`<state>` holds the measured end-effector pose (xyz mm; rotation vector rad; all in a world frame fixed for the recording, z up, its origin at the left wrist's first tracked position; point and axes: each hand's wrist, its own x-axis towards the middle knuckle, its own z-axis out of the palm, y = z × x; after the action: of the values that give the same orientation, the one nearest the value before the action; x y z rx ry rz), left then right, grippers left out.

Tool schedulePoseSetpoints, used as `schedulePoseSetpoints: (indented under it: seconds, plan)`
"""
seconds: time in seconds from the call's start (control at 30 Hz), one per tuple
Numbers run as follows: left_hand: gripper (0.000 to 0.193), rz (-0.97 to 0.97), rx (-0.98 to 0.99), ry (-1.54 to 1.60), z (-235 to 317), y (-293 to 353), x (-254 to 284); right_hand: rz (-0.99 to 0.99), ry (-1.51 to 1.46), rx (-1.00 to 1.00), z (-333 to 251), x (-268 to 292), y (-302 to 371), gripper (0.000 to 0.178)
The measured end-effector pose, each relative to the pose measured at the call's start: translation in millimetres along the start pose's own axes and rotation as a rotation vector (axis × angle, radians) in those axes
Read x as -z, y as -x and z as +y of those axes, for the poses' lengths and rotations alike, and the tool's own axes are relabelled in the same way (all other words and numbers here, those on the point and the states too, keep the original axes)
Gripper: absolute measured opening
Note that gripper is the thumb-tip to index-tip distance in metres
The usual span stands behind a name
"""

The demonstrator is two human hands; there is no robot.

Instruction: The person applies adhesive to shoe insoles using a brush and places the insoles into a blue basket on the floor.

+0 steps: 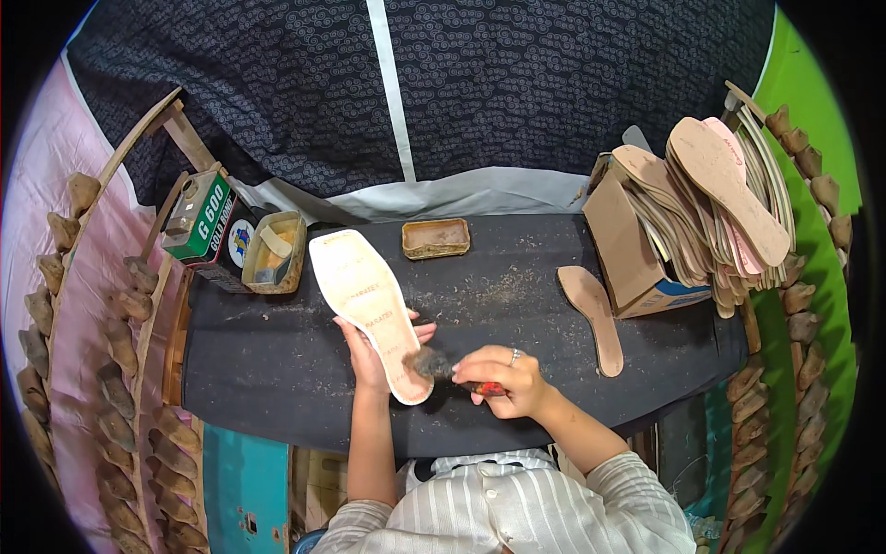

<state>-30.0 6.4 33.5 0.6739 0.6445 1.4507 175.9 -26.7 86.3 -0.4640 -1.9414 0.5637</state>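
My left hand (365,355) holds a cream shoe insole (365,286) from below, thumb along its left edge and fingertips showing past the right. Faint print repeats across its upper face. In my right hand (509,379) is a small brush (480,388) with a red handle, gripped between thumb and fingers. Its dark, worn bristles meet the narrow heel end of the insole. Off to the right, a loose tan insole (593,319) lies on the dark-covered table (517,323).
A cardboard box (632,245) overflows with stacked insoles (729,203) at the right. At the left stand a green-and-black metal can (205,222) and a plastic tub (277,258) holding a spreader. A shallow brown dish (436,238) sits at the back. Racks of wooden shoe lasts (115,388) flank the table.
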Motion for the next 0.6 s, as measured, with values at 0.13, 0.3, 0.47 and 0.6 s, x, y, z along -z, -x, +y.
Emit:
schedulePoseSetpoints:
  seconds: [0.13, 0.3, 0.47, 0.6]
  plan:
    - [0.095, 0.113, -0.04, -0.037, 7, -2, -2, -0.089, -0.092, -0.033, 1, 4, 6, 0.023]
    - [0.09, -0.01, -0.06, 0.096, 4, -3, -2, 0.091, -0.008, 0.054, 2, 12, -13, 0.028]
    - [0.084, 0.22, -0.202, 0.235, 8, -3, -45, 0.141, 0.052, 0.034, 7, -1, -19, 0.032]
    - [0.086, 0.116, -0.165, 0.304, 2, -3, -15, 0.074, 0.044, 0.083, 4, -3, -12, 0.031]
